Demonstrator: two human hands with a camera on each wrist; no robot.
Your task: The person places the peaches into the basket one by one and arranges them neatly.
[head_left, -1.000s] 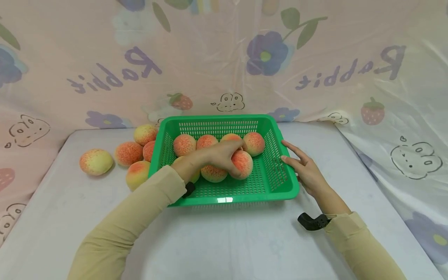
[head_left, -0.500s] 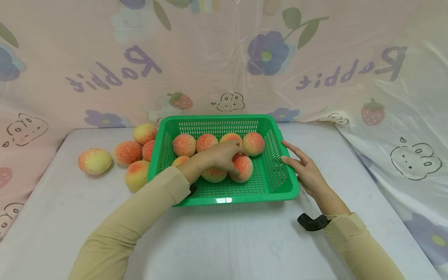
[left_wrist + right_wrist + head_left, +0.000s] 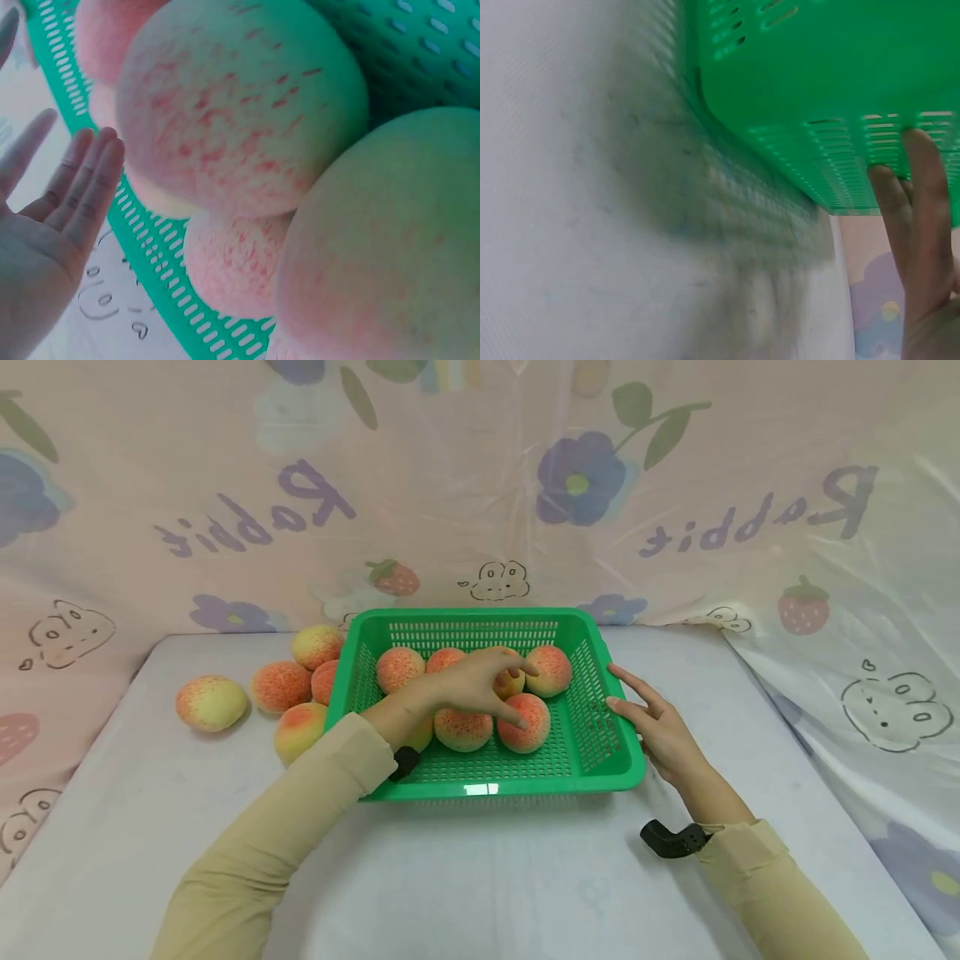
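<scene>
Yellow-red peach, far left (image 3: 212,702): set apart on the white table (image 3: 480,877); being round and unpropped, it could be sent rolling by a brush of the sleeve.
Peach cluster (image 3: 281,687): four are crowded just left of the basket; they could be scattered if it were shoved that way.
Left sleeve (image 3: 300,810): laid across the front-left of the green basket (image 3: 566,785), whose rim could be snagged by the cuff or the black wrist mount (image 3: 405,762).
Left hand (image 3: 472,681): fingers spread, nothing gripped, above the peaches in the basket (thumb contact cannot be told); neighbours could be knocked by a low sweep.
Front-right peach (image 3: 524,727): seated on the basket floor under the thumb; bare floor lies to its right, so it could be rolled that way.
Right hand (image 3: 663,731): straight fingertips are rested against the right rim and outer wall, not wrapped round; under a sideways pull, the basket could slip.
</scene>
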